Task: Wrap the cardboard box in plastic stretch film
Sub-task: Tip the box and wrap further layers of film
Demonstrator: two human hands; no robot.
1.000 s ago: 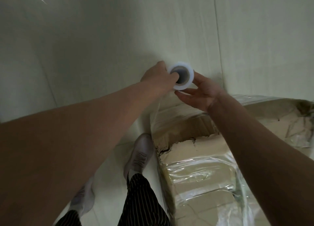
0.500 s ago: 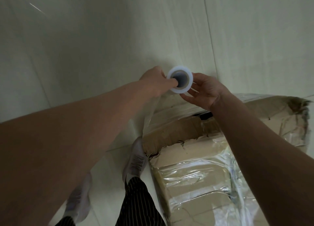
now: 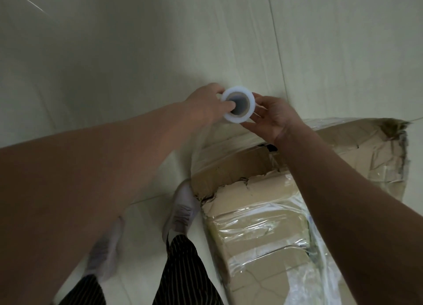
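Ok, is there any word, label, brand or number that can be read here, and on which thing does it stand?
No text can be read in this view.
Cardboard box: a dark mark near its far edge, too blurred to read.
Film roll: plain, no print visible.
Shoe: a faint pattern, too blurred to read.

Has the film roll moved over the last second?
No, not noticeably: the film roll stays just left of the floor seam, above the far-left corner of the cardboard box; the frame shifts fit head motion.
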